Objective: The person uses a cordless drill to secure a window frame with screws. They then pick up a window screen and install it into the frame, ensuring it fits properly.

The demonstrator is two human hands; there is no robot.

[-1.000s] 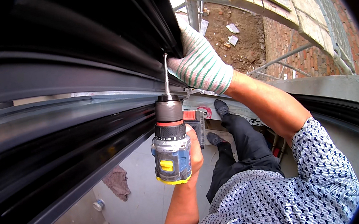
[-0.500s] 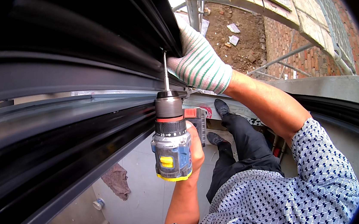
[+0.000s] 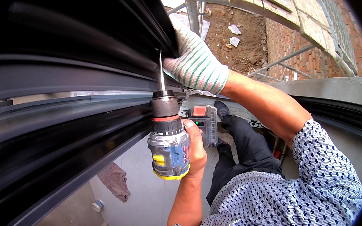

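Note:
My bare left hand (image 3: 197, 153) is closed around the grip of a cordless drill (image 3: 171, 151), grey and blue with yellow parts. Its battery (image 3: 208, 125) shows to the right of the grip. From the chuck a long thin bit (image 3: 161, 71) points away from me, its tip at the dark metal frame (image 3: 91, 43). Whether the tip has entered the metal cannot be made out. Close to the tip, my right hand (image 3: 198, 63), in a white glove with green stripes, grips the edge of that frame. Its fingertips are hidden behind the edge.
Dark rails (image 3: 70, 141) run across the left side. Beyond the opening are scaffold tubes (image 3: 192, 9), wooden planks (image 3: 266, 0), a brick wall (image 3: 283, 44) and bare earth. A brown cloth (image 3: 114, 182) lies on the pale floor below. A concrete ledge (image 3: 327, 90) lies right.
The drill has shifted slightly left and turned a little, so more of its battery shows. My gloved right hand has moved slightly left with the frame's edge, keeping its grip.

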